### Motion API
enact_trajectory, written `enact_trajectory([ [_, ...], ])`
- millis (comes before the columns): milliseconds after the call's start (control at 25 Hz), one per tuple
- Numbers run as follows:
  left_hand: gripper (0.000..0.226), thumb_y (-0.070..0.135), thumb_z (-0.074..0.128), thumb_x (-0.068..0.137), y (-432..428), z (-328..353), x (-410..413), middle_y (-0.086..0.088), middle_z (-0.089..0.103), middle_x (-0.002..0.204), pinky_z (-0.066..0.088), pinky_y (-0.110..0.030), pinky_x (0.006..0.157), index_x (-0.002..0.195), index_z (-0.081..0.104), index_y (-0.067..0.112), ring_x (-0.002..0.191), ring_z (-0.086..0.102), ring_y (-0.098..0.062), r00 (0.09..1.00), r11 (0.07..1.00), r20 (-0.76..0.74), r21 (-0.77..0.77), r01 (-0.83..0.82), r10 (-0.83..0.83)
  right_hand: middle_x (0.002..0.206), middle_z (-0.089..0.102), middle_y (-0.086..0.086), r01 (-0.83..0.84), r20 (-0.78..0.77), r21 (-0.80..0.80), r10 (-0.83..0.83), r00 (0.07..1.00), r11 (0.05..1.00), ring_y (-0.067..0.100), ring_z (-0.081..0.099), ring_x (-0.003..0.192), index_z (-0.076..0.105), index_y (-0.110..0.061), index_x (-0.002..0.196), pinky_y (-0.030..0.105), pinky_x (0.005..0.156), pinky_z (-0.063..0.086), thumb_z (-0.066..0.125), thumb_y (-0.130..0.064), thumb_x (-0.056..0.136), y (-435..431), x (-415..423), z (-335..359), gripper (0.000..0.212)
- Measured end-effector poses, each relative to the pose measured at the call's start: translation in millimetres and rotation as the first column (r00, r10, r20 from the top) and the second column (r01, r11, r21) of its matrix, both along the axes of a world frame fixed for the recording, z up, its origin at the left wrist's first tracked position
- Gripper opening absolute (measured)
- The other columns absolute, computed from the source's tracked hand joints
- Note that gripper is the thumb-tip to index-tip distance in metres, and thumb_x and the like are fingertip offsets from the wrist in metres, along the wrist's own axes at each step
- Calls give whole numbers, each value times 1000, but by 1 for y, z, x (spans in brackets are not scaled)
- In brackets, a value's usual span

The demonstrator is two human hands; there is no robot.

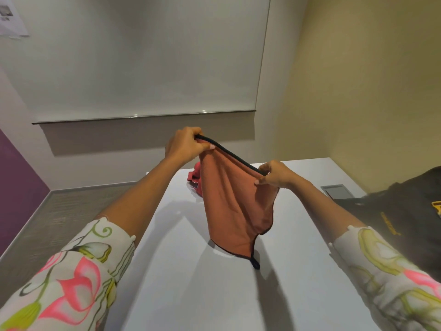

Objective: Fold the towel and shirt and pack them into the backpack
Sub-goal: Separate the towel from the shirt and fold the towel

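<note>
Nearest are two white sleeves printed with pink and green flowers, the left sleeve (71,271) and the right sleeve (393,271), reaching out over a plain white table (191,295).

At the right edge a black fabric backpack with yellow lettering (405,211) lies on the table. Its opening does not show, so what it holds cannot be told.

One rust-orange towel with black edging (236,211) hangs in the air between the hands, above the middle of the table. Its lowest corner, with a small black loop (256,264), touches the tabletop. The right hand (274,174) pinches one end of the towel's black top edge between thumb and curled fingers. The left hand (185,145), higher and farther out, pinches the other end in the same way, so the edge slopes down to the right.

Behind the towel, and partly hidden by it, one crumpled red shirt (196,177) lies on the table. A grey recessed panel (336,191) sits in the tabletop beyond the backpack.

Farthest, a white roller blind (143,68) covers the wall, and a sheet of paper (12,20) hangs at the upper left.
</note>
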State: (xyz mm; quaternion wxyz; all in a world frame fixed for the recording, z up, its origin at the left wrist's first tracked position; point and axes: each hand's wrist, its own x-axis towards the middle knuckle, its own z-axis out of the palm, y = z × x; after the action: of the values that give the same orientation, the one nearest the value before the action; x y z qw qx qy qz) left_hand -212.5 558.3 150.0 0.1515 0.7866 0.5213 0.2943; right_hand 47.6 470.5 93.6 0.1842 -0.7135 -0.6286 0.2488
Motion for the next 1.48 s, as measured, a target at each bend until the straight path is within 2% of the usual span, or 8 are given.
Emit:
enact_trajectory([
  [200, 29, 53, 73, 77, 10, 0, -30, 7, 60, 69, 41, -28, 60, 78, 63, 26, 71, 59, -18, 993, 995, -61, 20, -98, 99, 90, 66, 8, 126, 213, 34, -131, 968, 991, 27, 60, 87, 72, -14, 93, 28, 67, 43, 75, -20, 81, -6, 33, 1, 14],
  [480, 24, 38, 71, 85, 31, -12, -51, -1, 72, 101, 42, -31, 68, 104, 73, 24, 93, 64, -25, 971, 975, -92, -27, -222, 219, 102, 69, 14, 295, 301, 260, -367, 880, 920, 34, 62, 94, 73, -10, 102, 30, 72, 44, 67, -12, 85, 15, 59, 21, 18],
  [720, 21, 35, 69, 87, 44, -25, -36, -5, 73, 97, 43, -31, 68, 102, 75, 22, 87, 62, -25, 963, 961, 36, -84, -263, 267, 105, 69, 17, 443, 165, 416, -545, 822, 795, 37, 63, 97, 74, -11, 101, 30, 75, 43, 60, -4, 84, 30, 57, 26, 23],
  [960, 21, 37, 67, 87, 22, -16, -50, 0, 74, 96, 51, -32, 73, 102, 75, 25, 91, 66, -25, 970, 973, 87, 20, -231, 228, 95, 72, 15, 407, 90, 524, -524, 847, 748, 30, 61, 80, 75, -6, 99, 24, 69, 35, 62, -4, 84, -9, 47, 41, 20],
  [1080, 17, 37, 66, 86, -14, -37, -65, -1, 74, 92, 54, -36, 75, 99, 74, 29, 89, 66, -29, 971, 971, 41, 35, -239, 237, 92, 70, 15, 357, 122, 498, -472, 873, 790, 24, 54, 76, 75, -4, 97, 26, 69, 36, 64, -3, 85, -46, 36, 27, 16],
  [1200, 15, 36, 64, 87, -64, -91, -86, -1, 73, 90, 50, -32, 70, 97, 74, 31, 87, 65, -31, 966, 968, -53, -9, -252, 251, 96, 64, 15, 321, 166, 405, -414, 895, 856, 33, 60, 87, 76, -8, 92, 31, 75, 44, 65, -4, 84, -82, 30, -15, 14],
  [1360, 13, 34, 62, 91, -138, -170, -110, 3, 70, 82, 42, -27, 61, 97, 73, 31, 76, 62, -24, 944, 948, -234, -165, -273, 231, 94, 57, 7, 281, 200, 180, -315, 928, 943, 29, 59, 87, 77, -12, 87, 29, 71, 42, 61, -6, 81, -138, 9, -90, 18],
  [1480, 13, 31, 60, 91, -187, -217, -120, 5, 72, 91, 45, -27, 64, 96, 72, 36, 82, 65, -24, 915, 906, -354, -293, -307, 195, 92, 59, 6, 280, 250, -25, -265, 931, 960, 31, 61, 85, 76, -10, 85, 33, 68, 47, 56, -6, 78, -181, -2, -148, 22],
])
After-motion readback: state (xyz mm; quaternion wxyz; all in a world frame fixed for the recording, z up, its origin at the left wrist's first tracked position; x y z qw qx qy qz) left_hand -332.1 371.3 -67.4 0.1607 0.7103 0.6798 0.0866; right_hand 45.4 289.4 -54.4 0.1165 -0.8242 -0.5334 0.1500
